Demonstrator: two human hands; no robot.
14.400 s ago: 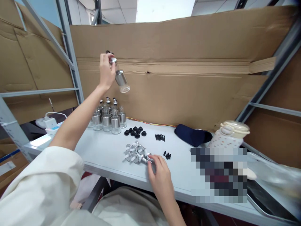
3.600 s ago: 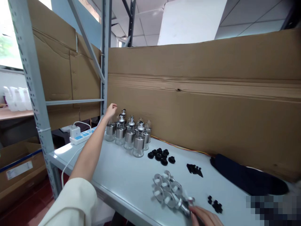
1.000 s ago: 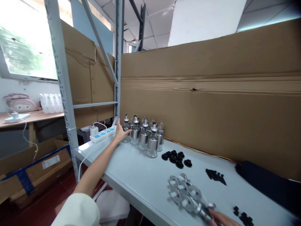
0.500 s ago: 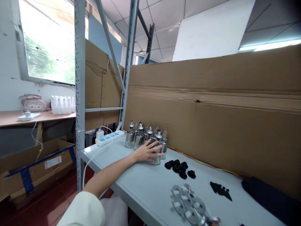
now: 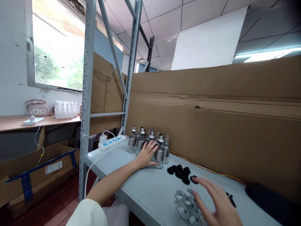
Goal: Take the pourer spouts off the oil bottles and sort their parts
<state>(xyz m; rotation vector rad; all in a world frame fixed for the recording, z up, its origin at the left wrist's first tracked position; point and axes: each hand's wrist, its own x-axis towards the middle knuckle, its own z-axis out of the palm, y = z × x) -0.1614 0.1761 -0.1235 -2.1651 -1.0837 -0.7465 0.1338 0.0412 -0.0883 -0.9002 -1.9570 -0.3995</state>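
Note:
A cluster of small glass bottles (image 5: 150, 144) with metal sleeves and spout caps stands on the grey table (image 5: 145, 191) near the cardboard wall. My left hand (image 5: 146, 154) lies against the front bottles, fingers spread and open. My right hand (image 5: 215, 204) hovers with fingers stretched out, empty, over a heap of silver metal caps (image 5: 184, 205) near the front edge. Black rubber stoppers (image 5: 180, 171) lie between the bottles and the caps.
A tall cardboard sheet (image 5: 211, 119) backs the table. A white power strip (image 5: 112, 142) lies at the table's left end beside a grey rack post (image 5: 85, 103). A dark blue cloth (image 5: 272, 201) lies at the right. Cardboard boxes (image 5: 35, 169) sit on the floor.
My right hand has risen into view, open above the silver caps. My left hand stays at the front of the bottle cluster. The view has tilted up slightly.

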